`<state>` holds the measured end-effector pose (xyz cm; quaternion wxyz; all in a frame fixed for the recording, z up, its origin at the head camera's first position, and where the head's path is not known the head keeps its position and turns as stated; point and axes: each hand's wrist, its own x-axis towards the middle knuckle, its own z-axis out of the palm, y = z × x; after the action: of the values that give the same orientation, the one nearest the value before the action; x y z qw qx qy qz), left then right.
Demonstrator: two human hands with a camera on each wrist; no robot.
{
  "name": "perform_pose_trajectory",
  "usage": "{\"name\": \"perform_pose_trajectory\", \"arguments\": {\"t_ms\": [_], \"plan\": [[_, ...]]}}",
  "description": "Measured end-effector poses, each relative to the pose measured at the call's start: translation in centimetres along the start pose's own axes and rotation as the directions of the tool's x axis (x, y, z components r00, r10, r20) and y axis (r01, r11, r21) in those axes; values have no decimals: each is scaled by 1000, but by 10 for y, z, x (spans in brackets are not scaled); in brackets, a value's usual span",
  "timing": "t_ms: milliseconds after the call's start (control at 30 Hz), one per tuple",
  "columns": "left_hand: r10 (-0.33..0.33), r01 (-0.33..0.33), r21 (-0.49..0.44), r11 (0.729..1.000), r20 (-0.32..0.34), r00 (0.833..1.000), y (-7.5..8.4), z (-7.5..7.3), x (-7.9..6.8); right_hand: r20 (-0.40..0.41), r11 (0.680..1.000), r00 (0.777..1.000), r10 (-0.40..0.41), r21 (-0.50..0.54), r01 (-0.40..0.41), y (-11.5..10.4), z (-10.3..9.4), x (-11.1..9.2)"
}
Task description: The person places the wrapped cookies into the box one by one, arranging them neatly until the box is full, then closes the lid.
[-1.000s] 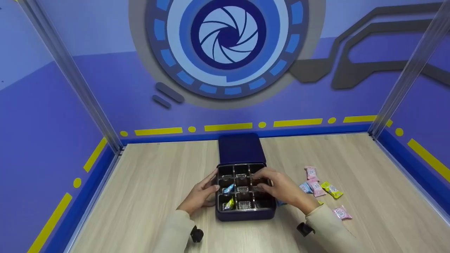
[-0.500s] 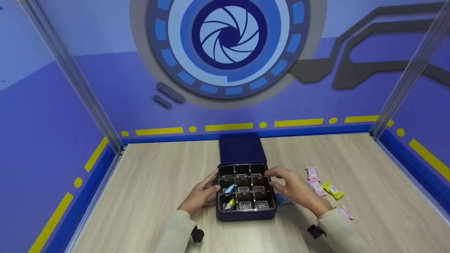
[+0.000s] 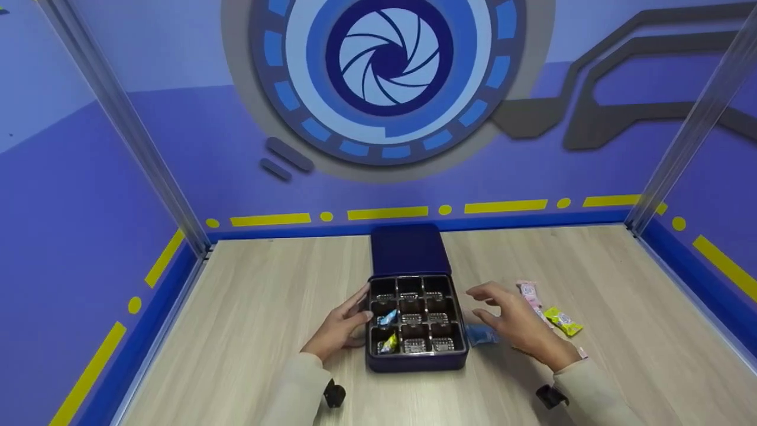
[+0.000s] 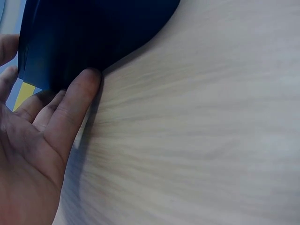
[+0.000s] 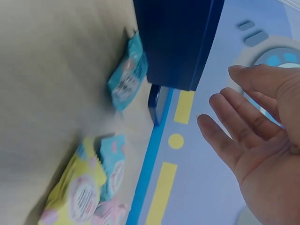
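A dark blue box [image 3: 417, 362] lies with its lid [image 3: 409, 249] folded back and a tray of several compartments inside. On the tray's left side, a blue wrapped candy [image 3: 388, 318] fills the middle compartment and a yellow one [image 3: 390, 343] the front. My left hand [image 3: 337, 331] rests against the box's left side, thumb and fairly straight fingers touching it; the left wrist view has the thumb [image 4: 77, 101] on the dark wall. Right of the box, my right hand [image 3: 520, 325] hovers with loosely bent fingers, holding nothing. Below it another blue candy [image 3: 482, 335] lies beside the box.
Right of my right hand lie a pink candy [image 3: 527, 290] and a yellow candy [image 3: 563, 321], with others partly hidden by the hand and arm. Upright panels enclose the wooden tabletop [image 3: 278, 278] at the back and both sides.
My right hand has come out of the tray's right column and moved right, away from the box, uncovering the blue candy beside it. The left hand stays at the box.
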<state>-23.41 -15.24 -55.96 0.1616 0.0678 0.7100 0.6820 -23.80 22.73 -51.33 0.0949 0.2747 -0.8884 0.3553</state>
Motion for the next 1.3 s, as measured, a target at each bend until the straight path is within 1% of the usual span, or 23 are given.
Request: {"name": "perform_pose_trajectory", "arguments": {"t_ms": [233, 500, 567, 767, 800, 867, 1033, 1300], "plan": [[-3, 3, 11, 1000, -9, 1000, -1, 2, 1, -14, 999, 999, 29, -40, -29, 9, -7, -12], [6, -6, 3, 1000, -10, 1000, -1, 1, 2, 35, 995, 995, 89, -59, -86, 11, -11, -17], [9, -9, 7, 1000, -10, 1000, -1, 1, 2, 36, 995, 996, 80, -64, -78, 13, -12, -19], [14, -14, -2, 1000, 1, 1000, 0, 1, 0, 13, 996, 1000, -14, -87, 15, 21, -14, -28], [12, -12, -6, 1000, 1, 1000, 0, 1, -1, 17, 996, 1000, -22, -88, 24, 22, -15, -29], [8, -8, -10, 1000, -4, 1000, 1, 2, -1, 46, 996, 999, -8, -87, 12, 24, -18, -32], [6, -6, -17, 1000, -3, 1000, -2, -1, 0, 144, 994, 988, 64, -93, -51, 26, -24, -35], [5, -5, -14, 1000, 1, 1000, -4, -2, 1, 164, 991, 982, 96, -105, -79, 31, -27, -43]]}}
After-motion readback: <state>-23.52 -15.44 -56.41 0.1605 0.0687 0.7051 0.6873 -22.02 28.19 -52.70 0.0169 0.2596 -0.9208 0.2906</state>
